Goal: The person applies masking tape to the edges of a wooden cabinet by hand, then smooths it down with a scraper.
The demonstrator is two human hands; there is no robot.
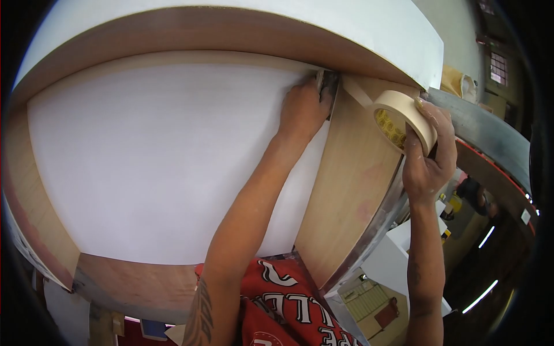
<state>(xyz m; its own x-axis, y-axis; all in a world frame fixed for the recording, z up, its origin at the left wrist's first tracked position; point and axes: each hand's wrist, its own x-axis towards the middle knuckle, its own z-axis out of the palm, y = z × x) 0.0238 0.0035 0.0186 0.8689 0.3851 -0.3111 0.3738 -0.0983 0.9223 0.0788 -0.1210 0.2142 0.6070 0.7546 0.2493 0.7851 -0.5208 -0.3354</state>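
Observation:
My left hand (306, 106) is closed around a dark flat-bladed thing (330, 81), which looks like a scraper, at the upper right corner of a white panel (173, 155). The fingers hide much of it. My right hand (431, 150) grips a roll of cream masking tape (398, 106), with fingers and thumb around its ring. From the roll a strip of tape (358, 92) stretches toward the corner by my left hand. Wooden boards frame the panel; the right-hand board (352, 173) lies between the two hands.
A curved wooden edge with a white outer face (369, 29) arches over the panel. At the right is a grey metal-like ledge (490, 121), with a brown paper-like bag (457, 83) behind it. A white box-like piece (375, 254) stands lower right. Another wooden board (34, 190) borders the left.

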